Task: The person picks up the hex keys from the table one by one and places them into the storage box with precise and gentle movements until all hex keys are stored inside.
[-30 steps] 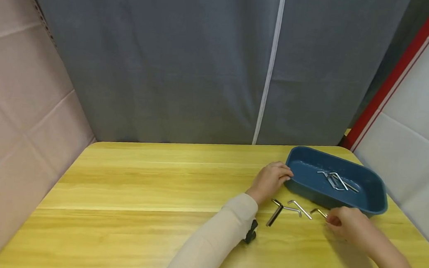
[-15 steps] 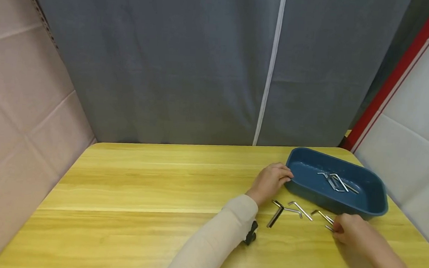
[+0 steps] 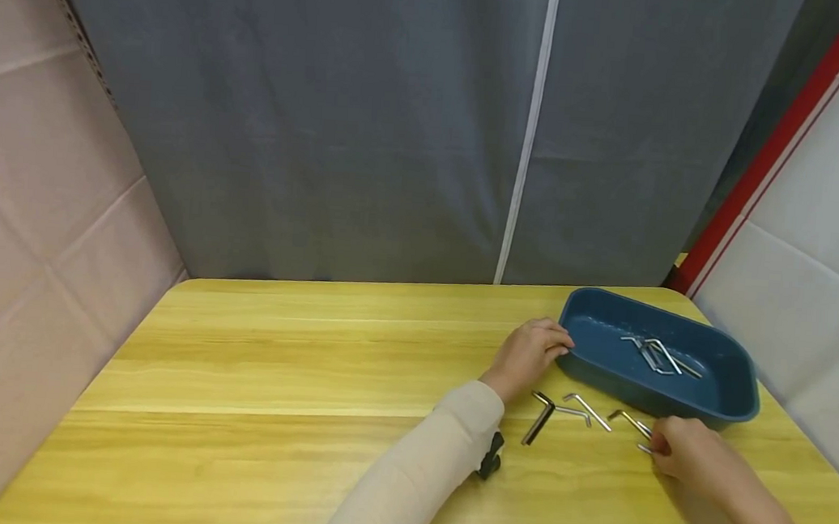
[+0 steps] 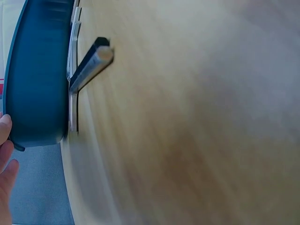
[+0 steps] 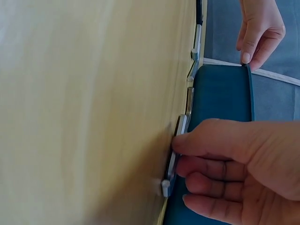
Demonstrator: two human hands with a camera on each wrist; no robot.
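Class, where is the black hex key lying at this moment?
In the head view the black hex key lies on the wooden table, just right of the left hand and left of the silver hex keys, in front of the blue tray.

A long cream sleeve [image 3: 412, 472] was worn down to the left wrist; a small black device [image 3: 490, 454] was strapped beneath it; both hands were bare.

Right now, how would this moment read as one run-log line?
left hand: holds rim of blue plastic tray | right hand: pinches silver L-shaped hex key on wooden table | more keys inside tray
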